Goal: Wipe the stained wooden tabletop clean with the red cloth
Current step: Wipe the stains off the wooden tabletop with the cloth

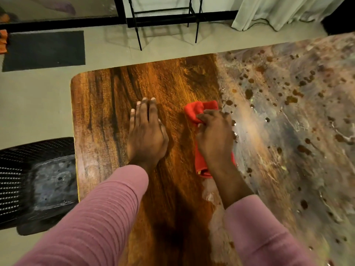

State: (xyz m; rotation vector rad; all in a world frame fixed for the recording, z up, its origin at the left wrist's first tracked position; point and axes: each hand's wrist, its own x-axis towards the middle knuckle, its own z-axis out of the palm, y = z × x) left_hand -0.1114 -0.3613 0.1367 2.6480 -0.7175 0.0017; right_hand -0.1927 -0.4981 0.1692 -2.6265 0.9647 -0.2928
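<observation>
The wooden tabletop [107, 104] fills the middle of the head view. Its left part shows bare brown grain; its right part is covered with a grey-white smear and several dark brown spots [288, 116]. My right hand [215, 137] grips the red cloth [199, 109] and holds it down on the wood at the border between the clean and the stained area. The cloth sticks out in front of my fingers and behind my wrist. My left hand [146, 131] lies flat on the clean wood, fingers straight and together, a short way left of the cloth.
A black mesh chair [36, 181] stands at the table's left edge. On the floor beyond are a dark mat [44, 50], black metal stool legs [165, 20] and a pale curtain [284, 10] at the far right.
</observation>
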